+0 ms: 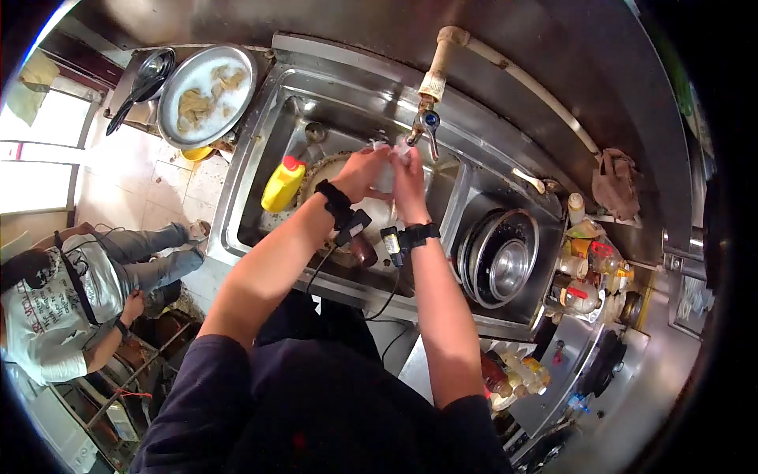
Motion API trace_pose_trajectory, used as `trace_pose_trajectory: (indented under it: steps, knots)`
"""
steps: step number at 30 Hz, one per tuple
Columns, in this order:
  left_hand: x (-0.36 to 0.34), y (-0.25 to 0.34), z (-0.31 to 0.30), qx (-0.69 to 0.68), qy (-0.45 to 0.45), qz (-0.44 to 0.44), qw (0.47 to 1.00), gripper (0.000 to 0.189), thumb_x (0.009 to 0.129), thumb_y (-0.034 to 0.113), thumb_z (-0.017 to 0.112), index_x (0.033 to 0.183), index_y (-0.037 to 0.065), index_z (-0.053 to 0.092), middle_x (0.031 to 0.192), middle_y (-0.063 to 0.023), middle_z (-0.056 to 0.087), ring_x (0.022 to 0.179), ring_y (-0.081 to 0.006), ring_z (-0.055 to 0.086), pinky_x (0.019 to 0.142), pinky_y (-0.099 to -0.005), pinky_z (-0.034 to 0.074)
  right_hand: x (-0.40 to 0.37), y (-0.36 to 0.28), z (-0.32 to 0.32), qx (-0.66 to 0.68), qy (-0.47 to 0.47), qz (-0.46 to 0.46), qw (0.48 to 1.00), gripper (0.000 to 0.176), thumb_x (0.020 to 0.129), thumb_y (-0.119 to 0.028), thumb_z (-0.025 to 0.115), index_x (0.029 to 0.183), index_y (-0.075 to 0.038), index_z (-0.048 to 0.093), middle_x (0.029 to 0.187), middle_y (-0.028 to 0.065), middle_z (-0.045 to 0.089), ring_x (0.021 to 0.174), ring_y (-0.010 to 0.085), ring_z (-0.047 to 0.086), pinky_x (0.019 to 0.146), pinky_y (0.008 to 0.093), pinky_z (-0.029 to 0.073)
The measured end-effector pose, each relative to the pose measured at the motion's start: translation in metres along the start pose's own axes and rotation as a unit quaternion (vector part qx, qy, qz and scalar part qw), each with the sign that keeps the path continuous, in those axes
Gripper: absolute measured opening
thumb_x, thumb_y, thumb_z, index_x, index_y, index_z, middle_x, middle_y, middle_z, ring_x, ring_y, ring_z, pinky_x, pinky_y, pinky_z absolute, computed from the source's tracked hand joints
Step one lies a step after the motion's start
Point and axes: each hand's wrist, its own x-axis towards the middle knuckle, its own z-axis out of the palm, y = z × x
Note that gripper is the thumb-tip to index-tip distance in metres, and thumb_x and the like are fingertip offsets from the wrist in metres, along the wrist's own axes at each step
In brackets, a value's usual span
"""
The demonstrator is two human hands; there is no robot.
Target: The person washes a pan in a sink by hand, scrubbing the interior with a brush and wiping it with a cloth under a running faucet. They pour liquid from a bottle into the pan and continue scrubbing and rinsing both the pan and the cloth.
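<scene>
- The left hand (363,174) and right hand (408,180) are reaching over the sink (239,189), fingers bent; whether they are pinching anything, I cannot tell.
- A blurred pale thing (403,149) is showing at their fingertips, just beneath the faucet (427,120).
- A yellow bottle (283,186) is resting in the sink.
- Metal bowls (510,267) are nesting alongside.
- A person (69,304) is showing farther off.

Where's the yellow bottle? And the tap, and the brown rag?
Yellow bottle (282,188): head view, middle of its side.
Tap (429,120): head view, its blue-marked handle.
Rag (617,186): head view, middle of the hanging cloth.
</scene>
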Motion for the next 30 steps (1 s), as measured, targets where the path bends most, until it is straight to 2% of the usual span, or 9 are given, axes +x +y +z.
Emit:
trace_pose_trajectory:
  steps: [2, 3, 12, 14, 17, 23, 24, 26, 30]
  knots:
    - [0.008, -0.007, -0.005, 0.188, -0.02, 0.161, 0.969, 0.048, 0.096, 0.043, 0.052, 0.127, 0.006, 0.048, 0.115, -0.0111, 0.057, 0.105, -0.0233, 0.059, 0.079, -0.0416, 0.058, 0.006, 0.038, 0.002, -0.003, 0.024, 0.012, 1.0, 0.044, 0.098, -0.031, 0.049, 0.127, 0.001, 0.049, 0.117, 0.0165, 0.06, 0.106, 0.0258, 0.059, 0.093, 0.0345, 0.044]
    - [0.011, -0.005, -0.001, 0.187, -0.022, 0.158, 0.969, 0.048, 0.096, 0.043, 0.052, 0.127, 0.006, 0.048, 0.115, -0.0111, 0.057, 0.105, -0.0233, 0.059, 0.079, -0.0416, 0.058, -0.01, -0.016, 0.0, 0.056, -0.03, 0.113, 0.992, 0.045, 0.099, -0.036, 0.045, 0.123, 0.001, 0.053, 0.109, 0.0184, 0.064, 0.101, 0.0297, 0.062, 0.089, 0.037, 0.046]
    - [0.042, -0.019, 0.007, 0.221, 0.131, 0.092, 0.962, 0.041, 0.099, 0.034, 0.05, 0.107, -0.004, 0.061, 0.094, -0.012, 0.066, 0.08, -0.018, 0.06, 0.067, -0.0333, 0.048, -0.01, -0.034, 0.009, -0.147, 0.042, 0.062, 0.986, 0.048, 0.094, -0.048, 0.053, 0.102, 0.0, 0.06, 0.096, 0.025, 0.066, 0.096, 0.0411, 0.062, 0.082, 0.0444, 0.047]
    - [0.052, -0.028, -0.002, 0.386, 0.098, 0.211, 0.893, 0.051, 0.097, 0.039, 0.046, 0.103, -0.008, 0.063, 0.097, -0.0271, 0.067, 0.091, -0.0375, 0.066, 0.08, -0.0424, 0.051, -0.009, -0.033, 0.01, -0.154, 0.044, 0.079, 0.984, 0.05, 0.093, -0.048, 0.055, 0.098, 0.001, 0.061, 0.095, 0.0255, 0.066, 0.094, 0.0418, 0.062, 0.081, 0.0451, 0.047]
    - [0.052, -0.031, 0.001, 0.289, 0.159, 0.148, 0.932, 0.053, 0.097, 0.04, 0.043, 0.095, -0.008, 0.066, 0.098, -0.0309, 0.065, 0.099, -0.0446, 0.061, 0.083, -0.0454, 0.05, -0.009, -0.032, 0.01, -0.193, 0.055, 0.058, 0.978, 0.053, 0.092, -0.05, 0.056, 0.092, 0.003, 0.061, 0.091, 0.0265, 0.065, 0.09, 0.0443, 0.062, 0.077, 0.0457, 0.047]
    - [0.03, -0.015, 0.011, 0.34, 0.187, 0.095, 0.917, 0.053, 0.097, 0.04, 0.042, 0.093, -0.008, 0.064, 0.092, -0.0296, 0.066, 0.096, -0.0433, 0.063, 0.082, -0.0453, 0.05, -0.008, -0.029, 0.006, -0.225, 0.026, 0.054, 0.973, 0.049, 0.094, -0.044, 0.053, 0.087, 0.004, 0.06, 0.083, 0.0277, 0.063, 0.083, 0.0462, 0.059, 0.074, 0.0462, 0.046]
    - [0.028, -0.013, 0.009, 0.341, 0.188, 0.098, 0.916, 0.053, 0.097, 0.04, 0.042, 0.093, -0.008, 0.064, 0.092, -0.0296, 0.066, 0.096, -0.0433, 0.063, 0.082, -0.0453, 0.05, -0.008, -0.02, 0.005, -0.206, 0.033, 0.015, 0.978, 0.042, 0.095, -0.038, 0.052, 0.09, 0.003, 0.06, 0.083, 0.026, 0.062, 0.082, 0.0432, 0.059, 0.073, 0.0449, 0.046]
    - [0.026, -0.007, 0.007, 0.297, 0.121, 0.154, 0.935, 0.044, 0.097, 0.04, 0.05, 0.102, -0.002, 0.059, 0.092, -0.0149, 0.065, 0.078, -0.0184, 0.058, 0.063, -0.0376, 0.048, -0.002, -0.008, 0.001, -0.185, 0.04, -0.031, 0.982, 0.035, 0.096, -0.031, 0.05, 0.093, 0.003, 0.059, 0.083, 0.0244, 0.062, 0.082, 0.0402, 0.06, 0.072, 0.0436, 0.046]
    - [0.004, -0.005, 0.016, 0.27, 0.198, 0.21, 0.919, 0.041, 0.095, 0.039, 0.052, 0.116, 0.004, 0.054, 0.102, -0.0127, 0.062, 0.084, -0.0193, 0.06, 0.064, -0.0377, 0.05, -0.007, -0.007, -0.004, -0.015, -0.008, 0.073, 0.997, 0.024, 0.096, -0.014, 0.048, 0.117, -0.004, 0.049, 0.104, 0.0107, 0.057, 0.094, 0.0181, 0.057, 0.076, 0.0316, 0.047]
